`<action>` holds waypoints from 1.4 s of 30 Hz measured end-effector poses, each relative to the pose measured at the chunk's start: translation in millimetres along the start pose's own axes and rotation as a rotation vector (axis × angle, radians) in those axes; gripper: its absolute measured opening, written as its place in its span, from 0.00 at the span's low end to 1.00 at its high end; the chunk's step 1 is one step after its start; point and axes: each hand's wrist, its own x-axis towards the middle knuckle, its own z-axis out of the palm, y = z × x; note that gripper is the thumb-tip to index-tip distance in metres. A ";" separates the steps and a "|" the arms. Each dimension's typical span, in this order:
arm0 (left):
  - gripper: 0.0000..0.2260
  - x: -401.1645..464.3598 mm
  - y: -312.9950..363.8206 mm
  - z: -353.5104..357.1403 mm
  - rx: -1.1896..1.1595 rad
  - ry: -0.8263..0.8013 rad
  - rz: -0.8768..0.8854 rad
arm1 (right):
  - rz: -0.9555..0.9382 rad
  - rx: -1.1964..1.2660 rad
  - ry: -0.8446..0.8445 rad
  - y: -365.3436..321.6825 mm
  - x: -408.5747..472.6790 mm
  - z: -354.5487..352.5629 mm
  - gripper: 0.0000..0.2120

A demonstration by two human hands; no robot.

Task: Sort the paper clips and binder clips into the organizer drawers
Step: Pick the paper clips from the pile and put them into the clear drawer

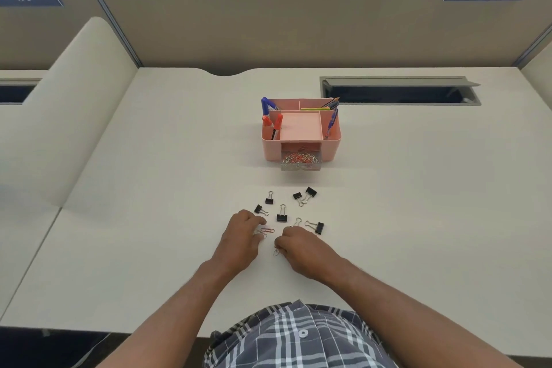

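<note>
A pink desk organizer [330, 146] stands mid-desk. Its clear front drawer [301, 162] is pulled open and holds a heap of red and silver paper clips. Several black binder clips [281, 216] lie scattered on the desk between the organizer and my hands. My left hand [240, 237] rests palm down, fingertips touching a red paper clip [267, 231] and another clip half hidden under the fingers. My right hand [298, 243] is curled, pinching paper clips [276, 252] that hang below its fingers. A binder clip [316, 227] lies just right of it.
Pens and pencils [270, 115] stand in the organizer's top compartments. A cable hatch [400, 91] is open in the desk at the back right. Fabric partition walls [268, 24] close off the back and the left side.
</note>
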 end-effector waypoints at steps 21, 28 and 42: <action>0.05 14.7 21.2 -5.9 0.155 -0.127 -0.054 | 0.057 -0.043 0.021 -3.5 -0.1 6.2 0.04; 0.05 21.7 29.9 -17.5 -0.083 -0.031 -0.164 | 0.181 0.167 0.070 2.9 0.1 -10.8 0.08; 0.08 110.0 88.0 -56.9 -0.248 0.207 -0.001 | 0.507 0.541 0.536 63.5 61.2 -122.6 0.04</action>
